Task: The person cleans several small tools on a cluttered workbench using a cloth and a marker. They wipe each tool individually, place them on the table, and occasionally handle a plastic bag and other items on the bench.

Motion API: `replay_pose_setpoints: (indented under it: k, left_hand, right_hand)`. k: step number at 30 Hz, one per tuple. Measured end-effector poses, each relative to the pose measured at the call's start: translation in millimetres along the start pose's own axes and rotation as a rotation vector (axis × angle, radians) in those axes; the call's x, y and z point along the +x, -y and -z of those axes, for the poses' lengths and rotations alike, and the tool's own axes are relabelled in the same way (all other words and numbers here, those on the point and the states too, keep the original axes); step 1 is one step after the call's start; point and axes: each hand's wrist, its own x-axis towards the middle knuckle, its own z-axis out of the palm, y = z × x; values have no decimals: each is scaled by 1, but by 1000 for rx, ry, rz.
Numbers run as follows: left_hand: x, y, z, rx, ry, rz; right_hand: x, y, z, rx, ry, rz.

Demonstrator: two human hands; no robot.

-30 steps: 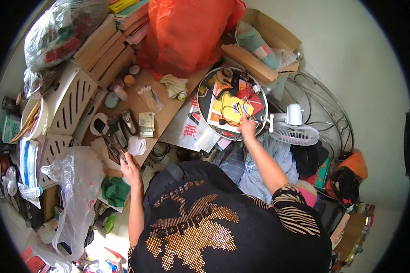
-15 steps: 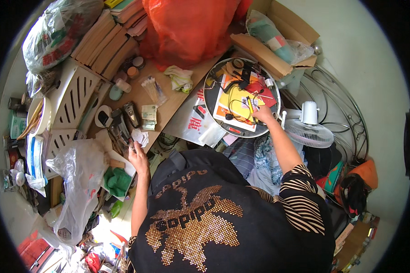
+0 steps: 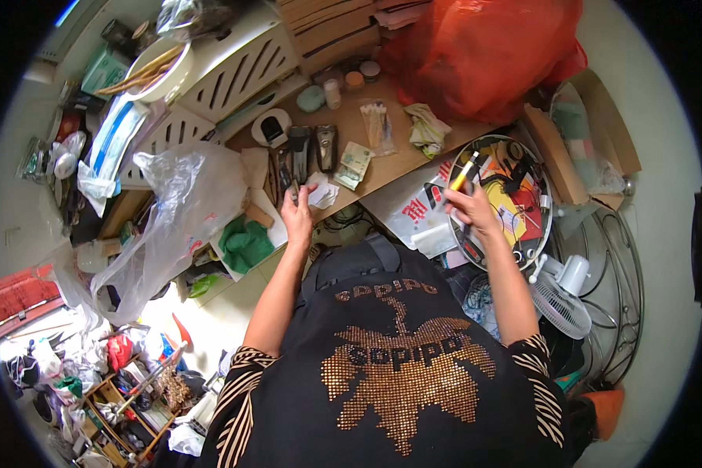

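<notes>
My right hand [image 3: 474, 212] is closed around a slim yellow-and-black pen-shaped tool [image 3: 466, 173] with a pale tip, raised beside the near left side of a round tray [image 3: 454, 222]. Yellow and red papers [image 3: 513, 218], black cables and small parts lie in that tray. At the desk's front edge, my left hand [image 3: 296, 218] has its fingers closed on a slim dark tool [image 3: 292, 192], partly hidden by them. Just beyond it are a dark hair clipper [image 3: 299, 152], an electric shaver [image 3: 325, 148] and white paper scraps [image 3: 322, 193].
Swab pack [image 3: 377, 125], folded banknotes [image 3: 355, 165] and a crumpled cloth [image 3: 427, 131] lie on the wooden desk [image 3: 390, 173]. A red plastic bag [image 3: 483, 62] stands behind, an open cardboard box [image 3: 554, 152] and white fan [image 3: 561, 296] at right. A clear bag [image 3: 179, 195] hangs left.
My right hand has lifted the yellow-and-black tool off the tray papers and drawn it leftward. My left hand stays by the desk edge. The view has swung left, shifting the scene rightward.
</notes>
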Motion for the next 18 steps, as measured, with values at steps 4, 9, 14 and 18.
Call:
replay_pose_setpoints:
  k: [4,9,14,18]
  left_hand:
    - [0,9,6,92,-5,27]
    - [-2,13,23,81,124,8]
    - [-1,15,30,-23,234,167]
    - [3,15,29,120,131,-128]
  right_hand:
    - [49,-11,-102,-64,116,315]
    - [75,-32,-180,-201,253,208]
    - [81,-45,-215,-375,167,225]
    - [90,-50,-225,-511,174,268]
